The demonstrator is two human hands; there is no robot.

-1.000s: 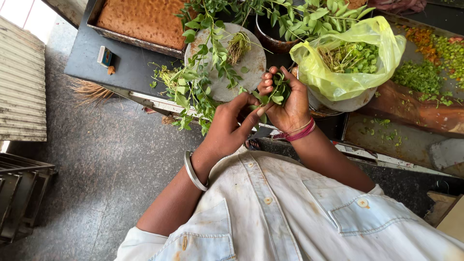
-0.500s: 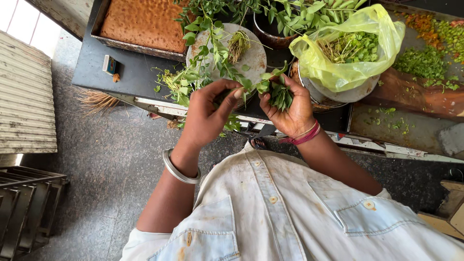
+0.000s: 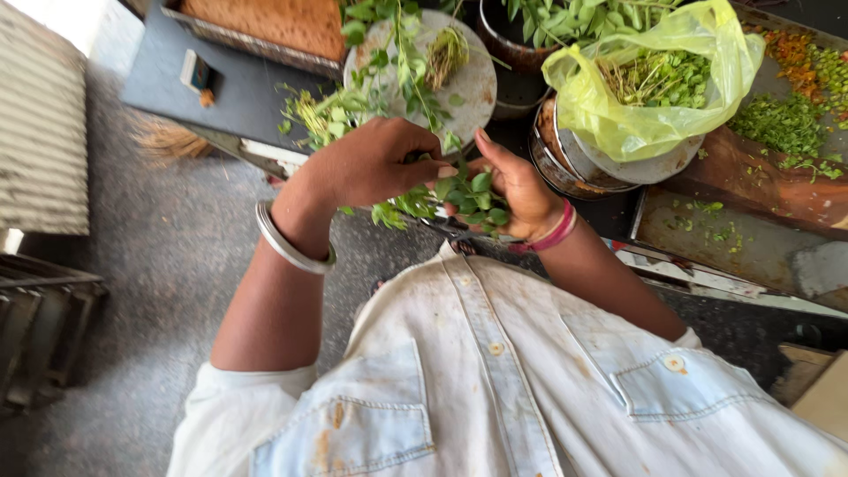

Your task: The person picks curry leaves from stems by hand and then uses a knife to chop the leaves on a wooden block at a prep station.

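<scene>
My left hand (image 3: 371, 163), with a silver bangle at the wrist, is closed around a leafy green sprig (image 3: 402, 205) just in front of my chest. My right hand (image 3: 517, 190), with pink bands at the wrist, is cupped palm-up beside it and holds a small heap of plucked green leaves (image 3: 473, 196). The fingertips of both hands meet over the leaves. Just beyond them, more leafy sprigs lie on a round metal plate (image 3: 468, 84) on the counter.
A yellow plastic bag (image 3: 654, 88) of green stems sits on a metal bowl (image 3: 565, 159) at right. Chopped greens (image 3: 782, 124) cover a tray far right. A brown-filled tray (image 3: 265, 22), a small box (image 3: 194, 71) and a dark pot (image 3: 512, 44) of leaves stand behind.
Both hands have come down from the plate towards my chest. My left hand has closed over the sprig, and more leaves lie in my right palm.
</scene>
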